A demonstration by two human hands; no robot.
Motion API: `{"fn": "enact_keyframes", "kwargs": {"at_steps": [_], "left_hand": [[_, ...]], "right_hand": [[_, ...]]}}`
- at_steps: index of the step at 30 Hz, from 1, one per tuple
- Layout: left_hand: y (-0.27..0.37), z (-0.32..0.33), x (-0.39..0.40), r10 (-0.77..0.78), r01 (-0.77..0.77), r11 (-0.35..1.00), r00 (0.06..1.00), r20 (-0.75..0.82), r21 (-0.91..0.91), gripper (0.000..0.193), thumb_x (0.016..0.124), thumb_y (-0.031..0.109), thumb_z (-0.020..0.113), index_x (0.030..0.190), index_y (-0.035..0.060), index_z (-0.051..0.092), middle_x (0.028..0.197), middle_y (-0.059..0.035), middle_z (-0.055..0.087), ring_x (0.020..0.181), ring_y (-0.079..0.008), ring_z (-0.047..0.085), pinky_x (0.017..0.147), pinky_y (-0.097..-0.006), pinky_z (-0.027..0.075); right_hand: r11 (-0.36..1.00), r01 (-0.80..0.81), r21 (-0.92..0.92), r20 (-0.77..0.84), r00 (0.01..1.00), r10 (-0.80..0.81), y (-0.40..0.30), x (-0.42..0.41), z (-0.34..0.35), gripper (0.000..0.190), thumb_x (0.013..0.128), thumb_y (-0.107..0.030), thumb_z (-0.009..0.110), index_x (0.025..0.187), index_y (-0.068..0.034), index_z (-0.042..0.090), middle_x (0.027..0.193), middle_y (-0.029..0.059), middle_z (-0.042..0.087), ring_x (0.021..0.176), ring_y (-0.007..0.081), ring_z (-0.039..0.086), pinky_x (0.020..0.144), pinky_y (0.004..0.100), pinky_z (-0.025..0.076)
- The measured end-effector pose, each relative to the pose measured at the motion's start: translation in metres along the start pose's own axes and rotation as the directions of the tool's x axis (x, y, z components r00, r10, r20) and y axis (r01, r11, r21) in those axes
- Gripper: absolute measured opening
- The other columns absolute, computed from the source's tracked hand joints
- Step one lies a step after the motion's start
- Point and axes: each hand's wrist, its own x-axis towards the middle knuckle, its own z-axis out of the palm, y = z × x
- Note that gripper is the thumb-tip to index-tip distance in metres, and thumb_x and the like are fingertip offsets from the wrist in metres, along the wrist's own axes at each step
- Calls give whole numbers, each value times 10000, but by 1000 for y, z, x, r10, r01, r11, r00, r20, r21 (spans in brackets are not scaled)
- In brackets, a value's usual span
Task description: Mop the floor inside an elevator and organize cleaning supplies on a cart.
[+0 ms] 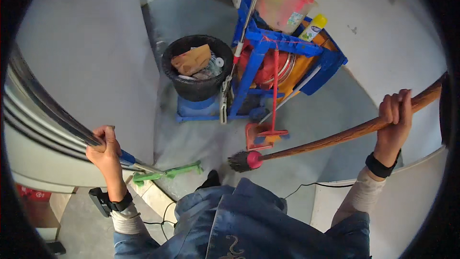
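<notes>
My left hand (pixel 104 147) is closed around the shiny pole of a floor mop (pixel 165 173). That pole has a blue section just below the hand and ends in a flat green head low on the floor. In my right hand (pixel 395 111) is a long brown wood-look handle (pixel 334 137), gripped partway along and slanting down to the left. At its lower end sits a brush head (pixel 244 161) with a pink collar and dark bristles. Whether the bristles touch the floor cannot be told.
Ahead stands a blue cleaning cart (pixel 251 79) carrying a clear bucket (pixel 284 5) and a yellow-capped spray can (pixel 313 28). A black bin (pixel 197 86) of rubbish rests on its base. A red dustpan (pixel 257 138) lies before it. Black cable (pixel 305 185) crosses near my legs.
</notes>
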Motion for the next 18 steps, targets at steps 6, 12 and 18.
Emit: {"fn": "enact_keyframes", "kwargs": {"at_steps": [6,12,18], "left_hand": [[-23,29,32,-71,68,993,997,23,99,161,794,138,607,765,-15,570,493,25,423,389,-34,355,366,-182,249],[-36,36,51,-108,107,992,994,18,60,194,800,160,605,779,-28,562,472,28,399,379,-32,333,362,-183,236],[-6,54,36,-89,89,993,996,-2,84,213,809,181,596,794,-28,558,463,29,391,378,-30,327,361,-184,234]], "right_hand": [[972,-161,-171,-46,987,155,33,35,13,238,872,-229,443,683,-86,426,402,-49,241,337,72,234,356,213,201],[934,-255,-249,-34,966,255,45,57,7,260,856,-229,472,648,-74,455,394,-41,237,340,79,237,348,229,194],[935,-266,-237,-66,964,257,28,61,-30,259,853,-220,481,637,-81,444,402,-47,232,339,73,227,349,220,185]]}}
